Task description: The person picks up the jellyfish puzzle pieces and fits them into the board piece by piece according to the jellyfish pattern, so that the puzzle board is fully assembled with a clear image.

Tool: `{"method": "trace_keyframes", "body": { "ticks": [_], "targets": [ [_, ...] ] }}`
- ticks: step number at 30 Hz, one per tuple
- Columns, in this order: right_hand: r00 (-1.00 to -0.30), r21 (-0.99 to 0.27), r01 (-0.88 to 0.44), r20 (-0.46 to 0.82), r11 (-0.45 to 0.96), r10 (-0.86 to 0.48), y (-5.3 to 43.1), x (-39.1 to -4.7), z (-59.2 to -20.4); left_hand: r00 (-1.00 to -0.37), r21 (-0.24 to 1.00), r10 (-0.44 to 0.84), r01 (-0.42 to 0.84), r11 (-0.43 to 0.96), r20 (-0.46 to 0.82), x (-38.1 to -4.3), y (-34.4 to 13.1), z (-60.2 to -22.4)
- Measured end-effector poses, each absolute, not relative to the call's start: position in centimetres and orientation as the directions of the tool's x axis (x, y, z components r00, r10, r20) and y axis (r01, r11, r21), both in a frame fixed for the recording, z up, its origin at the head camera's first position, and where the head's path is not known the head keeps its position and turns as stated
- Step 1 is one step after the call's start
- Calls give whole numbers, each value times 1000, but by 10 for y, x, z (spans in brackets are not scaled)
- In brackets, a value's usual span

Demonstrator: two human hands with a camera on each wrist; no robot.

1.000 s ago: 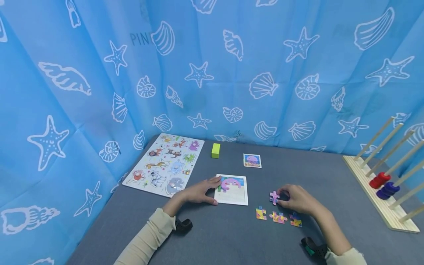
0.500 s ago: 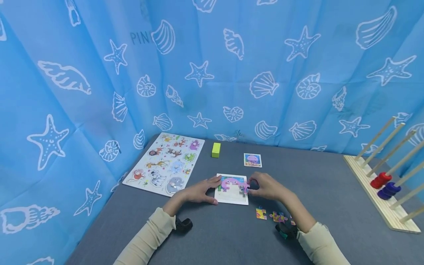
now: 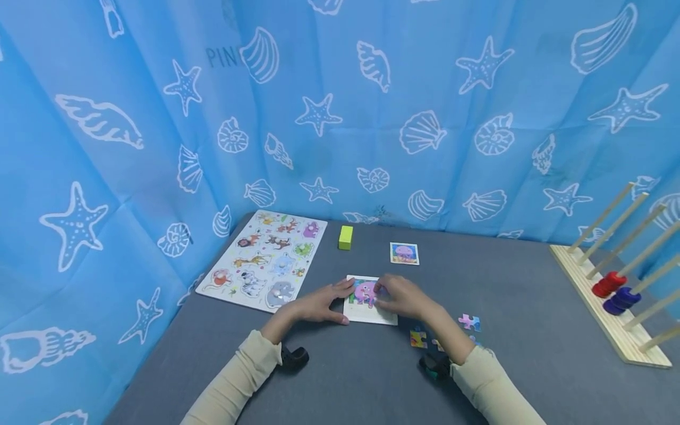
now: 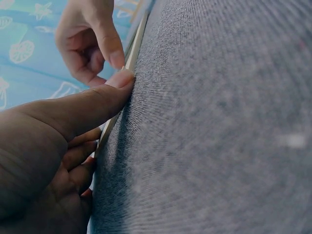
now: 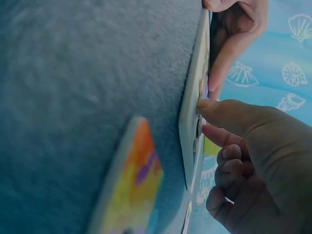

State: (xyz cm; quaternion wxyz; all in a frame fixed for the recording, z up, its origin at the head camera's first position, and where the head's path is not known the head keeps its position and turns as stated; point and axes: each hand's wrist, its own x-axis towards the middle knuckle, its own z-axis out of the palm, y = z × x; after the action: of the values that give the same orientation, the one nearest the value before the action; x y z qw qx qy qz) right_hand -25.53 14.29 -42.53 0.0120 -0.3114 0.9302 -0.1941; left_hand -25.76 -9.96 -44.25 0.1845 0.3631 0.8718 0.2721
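My left hand [image 3: 317, 306] holds the left side of a small white-framed puzzle board [image 3: 372, 319], index finger at its far corner and thumb at its near one. Part of a pink sea-creature picture [image 3: 364, 289] is filled in on the board. Over the board's right part, my right hand [image 3: 406, 296] pinches a pink puzzle piece between thumb and index finger; the hand hides most of it. In the right wrist view, the right thumb [image 5: 229, 114] is right at the board's face. The left thumb [image 4: 105, 97] presses along the board's edge in the left wrist view.
Loose puzzle pieces lie near the right forearm, one yellow [image 3: 418, 339] and one pink-blue [image 3: 470, 321]; others are partly hidden. Behind are a picture card [image 3: 404, 254] and a green block [image 3: 345, 238]. An animal puzzle [image 3: 265, 260] lies left, a wooden peg rack [image 3: 611, 307] right.
My right hand has carried the pink piece leftward from beside the loose pieces onto the board. The left hand has stayed at the board's left side.
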Motion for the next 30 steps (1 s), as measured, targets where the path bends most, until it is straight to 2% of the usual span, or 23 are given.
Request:
{"method": "trace_keyframes", "body": {
  "ticks": [8,14,26,30],
  "targets": [
    [-824,-366,-558,140,745,-549,142,-255,-429,-670,604,731,533,593,-126,-258,-101,-443],
    [-843,-360,-529,120,769,-524,137,-253,-430,-674,604,727,526,599,-134,-258,-101,-444],
    [-921,-461,-356,25,813,-390,128,-253,-426,-668,602,731,530,597,-137,-260,-100,-444],
    [-938,-416,-317,8,852,-345,127,-255,-425,-665,608,734,527,594,-140,-260,-100,-444]
  ]
}}
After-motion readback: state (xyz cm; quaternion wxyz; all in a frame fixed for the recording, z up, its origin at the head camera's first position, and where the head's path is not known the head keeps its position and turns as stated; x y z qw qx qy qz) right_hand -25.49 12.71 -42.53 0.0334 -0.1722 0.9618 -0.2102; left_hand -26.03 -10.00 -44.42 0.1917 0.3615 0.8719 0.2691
